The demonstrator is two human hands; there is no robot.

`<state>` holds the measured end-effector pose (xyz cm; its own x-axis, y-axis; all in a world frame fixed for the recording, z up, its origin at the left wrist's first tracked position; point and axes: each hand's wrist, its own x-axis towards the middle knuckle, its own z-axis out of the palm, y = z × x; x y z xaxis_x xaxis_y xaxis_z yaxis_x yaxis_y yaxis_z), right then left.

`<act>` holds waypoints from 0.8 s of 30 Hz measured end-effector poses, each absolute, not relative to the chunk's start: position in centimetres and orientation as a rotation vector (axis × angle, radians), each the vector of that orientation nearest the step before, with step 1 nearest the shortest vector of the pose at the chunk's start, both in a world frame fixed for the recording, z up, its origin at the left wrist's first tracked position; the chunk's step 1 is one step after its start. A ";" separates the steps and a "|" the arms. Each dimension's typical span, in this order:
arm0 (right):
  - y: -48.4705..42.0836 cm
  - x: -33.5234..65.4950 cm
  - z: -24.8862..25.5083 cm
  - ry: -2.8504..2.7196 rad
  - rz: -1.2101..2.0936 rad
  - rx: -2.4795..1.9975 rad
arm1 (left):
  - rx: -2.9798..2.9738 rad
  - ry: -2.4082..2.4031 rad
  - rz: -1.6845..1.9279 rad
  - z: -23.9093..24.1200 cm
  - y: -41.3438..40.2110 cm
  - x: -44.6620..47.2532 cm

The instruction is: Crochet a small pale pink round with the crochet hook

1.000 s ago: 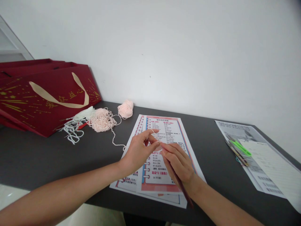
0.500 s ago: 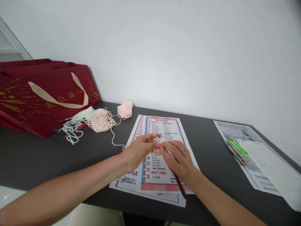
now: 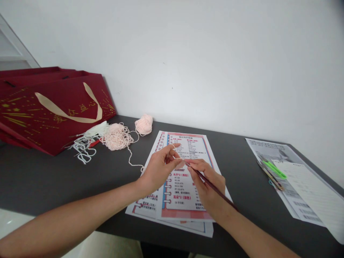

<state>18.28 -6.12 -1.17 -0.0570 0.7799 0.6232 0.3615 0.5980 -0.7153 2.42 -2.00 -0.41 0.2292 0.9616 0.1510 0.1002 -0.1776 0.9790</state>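
My right hand (image 3: 208,186) is closed around a crochet hook (image 3: 213,185) with a long dark red handle, its tip pointing left toward my other hand. Between finger and thumb, my left hand (image 3: 159,166) pinches a small piece of pale pink crochet (image 3: 180,165), mostly hidden by the fingers. Its index finger is raised with yarn passing over it. The hook's tip meets the piece where both hands come together. A pale pink strand (image 3: 130,157) runs from a loose tangle of yarn (image 3: 117,137) to my left hand. Printed pattern sheets (image 3: 185,211) lie beneath the hands.
Behind the tangle sits a pink yarn ball (image 3: 144,124), with white yarn (image 3: 85,145) to its left. Dark red gift bags (image 3: 61,107) stand at the back left against the wall. On the right, papers (image 3: 303,186) carry a green tool (image 3: 275,169) and small scissors (image 3: 270,175).
The crochet hook has swung from steeply downward to a flatter slant toward the lower right. My left index finger has lifted, and my right hand has turned, its fingers shifting slightly right.
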 end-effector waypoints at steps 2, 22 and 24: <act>-6.1 18.2 -1.0 -1.496 0.650 -1.075 | 1.602 1.093 1.099 -0.3 -2.1 2.3; -5.7 19.6 -0.4 -1.694 0.585 -0.996 | 1.789 1.121 1.064 1.0 -1.9 2.0; -5.4 19.8 -0.3 -1.525 0.816 -1.058 | 1.767 1.095 1.036 0.9 -1.7 1.9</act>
